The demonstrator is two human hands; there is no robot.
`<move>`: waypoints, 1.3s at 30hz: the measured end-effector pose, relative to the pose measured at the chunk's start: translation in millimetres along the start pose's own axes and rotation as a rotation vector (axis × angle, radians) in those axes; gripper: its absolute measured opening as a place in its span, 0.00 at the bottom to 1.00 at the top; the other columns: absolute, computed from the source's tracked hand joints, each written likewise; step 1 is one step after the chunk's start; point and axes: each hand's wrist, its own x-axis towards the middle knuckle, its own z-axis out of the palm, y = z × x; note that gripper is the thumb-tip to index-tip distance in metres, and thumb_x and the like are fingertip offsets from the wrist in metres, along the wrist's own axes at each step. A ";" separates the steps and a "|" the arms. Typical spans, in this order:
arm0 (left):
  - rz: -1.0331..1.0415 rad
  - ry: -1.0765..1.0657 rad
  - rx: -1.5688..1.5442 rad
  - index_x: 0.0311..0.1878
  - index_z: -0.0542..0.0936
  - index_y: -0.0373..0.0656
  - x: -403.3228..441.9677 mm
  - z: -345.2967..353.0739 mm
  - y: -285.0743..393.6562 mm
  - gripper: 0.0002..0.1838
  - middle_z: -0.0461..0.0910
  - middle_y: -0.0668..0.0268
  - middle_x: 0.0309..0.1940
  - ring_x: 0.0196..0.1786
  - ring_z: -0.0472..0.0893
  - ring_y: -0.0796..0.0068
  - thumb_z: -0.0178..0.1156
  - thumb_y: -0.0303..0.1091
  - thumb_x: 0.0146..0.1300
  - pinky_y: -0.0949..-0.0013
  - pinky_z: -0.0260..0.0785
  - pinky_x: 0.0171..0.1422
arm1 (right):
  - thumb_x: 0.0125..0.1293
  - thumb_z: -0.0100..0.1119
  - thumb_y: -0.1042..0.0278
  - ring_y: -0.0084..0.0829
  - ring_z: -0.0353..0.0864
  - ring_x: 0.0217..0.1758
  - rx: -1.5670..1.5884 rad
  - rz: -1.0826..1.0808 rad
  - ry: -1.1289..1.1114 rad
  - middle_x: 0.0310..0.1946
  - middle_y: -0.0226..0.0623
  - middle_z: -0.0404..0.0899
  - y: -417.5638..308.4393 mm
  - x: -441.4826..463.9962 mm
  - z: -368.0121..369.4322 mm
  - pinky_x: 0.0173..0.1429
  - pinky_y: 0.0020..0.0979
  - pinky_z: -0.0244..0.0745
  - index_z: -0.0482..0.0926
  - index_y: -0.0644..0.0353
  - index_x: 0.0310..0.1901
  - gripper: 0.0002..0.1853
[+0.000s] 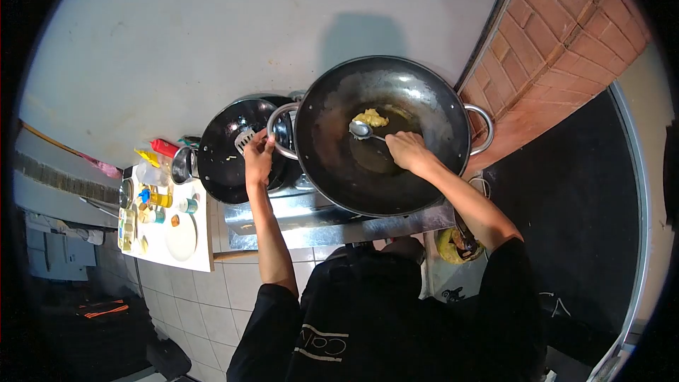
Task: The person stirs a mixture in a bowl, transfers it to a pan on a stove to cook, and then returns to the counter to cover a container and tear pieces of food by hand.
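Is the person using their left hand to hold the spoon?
No, the spoon is in the right hand, while the left hand holds the side handle of the large wok.

Glossy metal wok [371, 164], polished metal spoon [361, 129]; shiny metal worktop [322, 231] at the wok's seven o'clock, matt brick [548, 53] at two.

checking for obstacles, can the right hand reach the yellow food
Probably yes: the right hand holds a spoon whose bowl is right beside the yellow food, and nothing seems in the way.
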 end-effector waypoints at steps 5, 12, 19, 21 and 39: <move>-0.024 -0.014 -0.099 0.52 0.75 0.31 -1.0 0.9 -3.3 0.17 0.77 0.67 0.32 0.35 0.73 0.81 0.59 0.31 0.63 0.77 0.66 0.43 | 0.58 0.45 0.77 0.48 0.79 0.46 -0.001 -0.006 -0.001 0.37 0.52 0.80 2.6 0.5 3.1 0.47 0.43 0.74 0.77 0.66 0.36 0.09; -0.011 -0.011 -0.055 0.52 0.75 0.31 -2.9 0.6 3.8 0.17 0.77 0.68 0.32 0.35 0.73 0.81 0.59 0.31 0.63 0.77 0.66 0.43 | 0.56 0.48 0.80 0.50 0.79 0.45 0.009 0.016 -0.034 0.38 0.54 0.79 -2.2 -4.2 -11.8 0.47 0.44 0.74 0.77 0.67 0.38 0.10; -0.043 -0.019 -0.095 0.53 0.75 0.31 -5.2 2.0 4.8 0.18 0.76 0.68 0.33 0.38 0.73 0.81 0.59 0.31 0.63 0.78 0.65 0.46 | 0.52 0.47 0.85 0.54 0.78 0.46 0.110 0.134 0.120 0.39 0.62 0.77 8.2 -8.0 -20.5 0.48 0.44 0.74 0.75 0.77 0.40 0.13; -0.039 -0.045 -0.050 0.53 0.76 0.33 -4.7 -0.9 6.2 0.17 0.79 0.65 0.38 0.43 0.74 0.77 0.59 0.31 0.63 0.71 0.65 0.52 | 0.52 0.48 0.85 0.53 0.79 0.45 0.085 0.131 0.138 0.38 0.60 0.78 14.6 -2.9 -19.0 0.47 0.44 0.74 0.76 0.76 0.40 0.12; -0.052 -0.050 -0.071 0.54 0.75 0.30 -3.9 -1.1 6.3 0.19 0.80 0.62 0.42 0.46 0.75 0.76 0.59 0.32 0.63 0.71 0.64 0.56 | 0.59 0.50 0.70 0.39 0.84 0.33 -0.286 0.079 0.064 0.29 0.43 0.83 19.9 18.0 39.7 0.34 0.36 0.79 0.84 0.59 0.31 0.11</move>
